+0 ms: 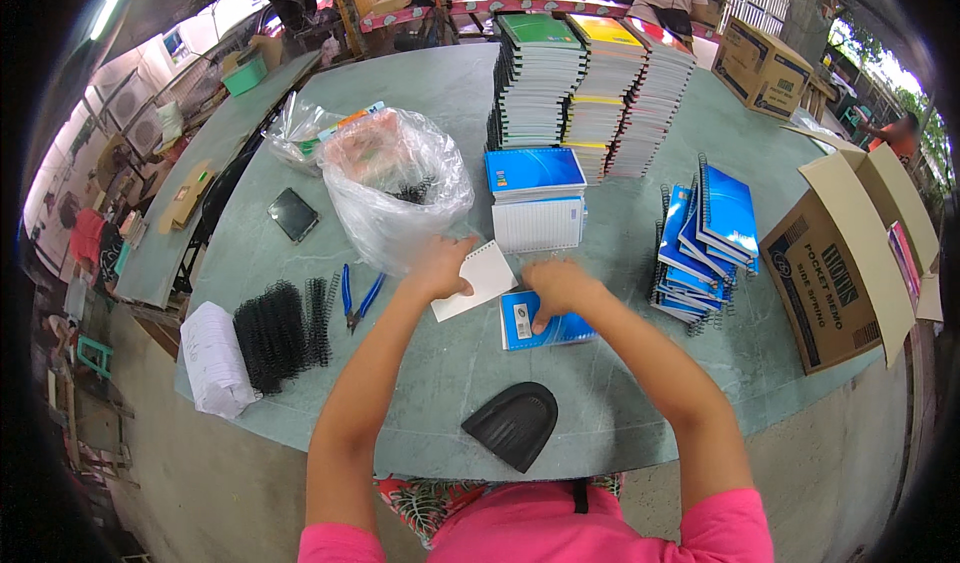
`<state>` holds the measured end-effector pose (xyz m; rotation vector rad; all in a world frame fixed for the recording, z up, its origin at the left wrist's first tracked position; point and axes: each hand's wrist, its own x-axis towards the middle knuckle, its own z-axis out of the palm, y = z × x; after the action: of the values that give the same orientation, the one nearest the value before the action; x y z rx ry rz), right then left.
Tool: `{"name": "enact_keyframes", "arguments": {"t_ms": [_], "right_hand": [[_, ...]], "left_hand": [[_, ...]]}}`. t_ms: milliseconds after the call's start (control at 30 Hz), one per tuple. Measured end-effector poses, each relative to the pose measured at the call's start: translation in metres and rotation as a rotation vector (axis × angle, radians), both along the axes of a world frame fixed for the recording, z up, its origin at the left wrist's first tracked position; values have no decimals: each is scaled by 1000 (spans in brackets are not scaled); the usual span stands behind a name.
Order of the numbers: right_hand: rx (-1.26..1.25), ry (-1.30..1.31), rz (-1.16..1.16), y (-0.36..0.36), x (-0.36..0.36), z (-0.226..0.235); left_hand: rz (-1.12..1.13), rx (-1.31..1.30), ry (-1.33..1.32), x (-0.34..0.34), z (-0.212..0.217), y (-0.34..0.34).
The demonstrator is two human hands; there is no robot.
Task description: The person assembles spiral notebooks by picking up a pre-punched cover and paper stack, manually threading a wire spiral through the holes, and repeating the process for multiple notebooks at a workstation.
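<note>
My left hand [438,271] grips a white sheet or thin pad [470,291] with holes along one edge, its thumb lying on top. Beside it, my right hand [562,285] is closed over a small blue-covered notepad [570,331], thumb pressed on the cover and fingers at the far edge. Just beyond stand blue notepads and white ruled pads [538,225] in a stack. Black spiral binding coils [275,338] lie in a row at the left, next to pliers with blue handles [347,288]. Near the table's front edge rests a black, rounded wedge-like piece [515,423].
A clear plastic bag [400,223] with black coils sits beyond my left hand, near a dark phone [293,215]. Tall notebook stacks [540,83] rise at the back. Spiral-bound blue notepads [690,248] and an open cardboard box [830,283] are at the right.
</note>
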<state>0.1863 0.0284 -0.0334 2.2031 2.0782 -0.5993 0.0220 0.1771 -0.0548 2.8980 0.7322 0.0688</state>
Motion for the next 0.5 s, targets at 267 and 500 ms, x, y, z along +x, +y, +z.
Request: {"name": "enact_keyframes", "arguments": {"t_ms": [267,500], "right_hand": [[38,38,0,-35,-22,5],[-53,221,-75,-47,-15,-6]], "left_hand": [[109,-224,159,2,-2,-6],[130,-385,-208,-22,-3,-29]]}}
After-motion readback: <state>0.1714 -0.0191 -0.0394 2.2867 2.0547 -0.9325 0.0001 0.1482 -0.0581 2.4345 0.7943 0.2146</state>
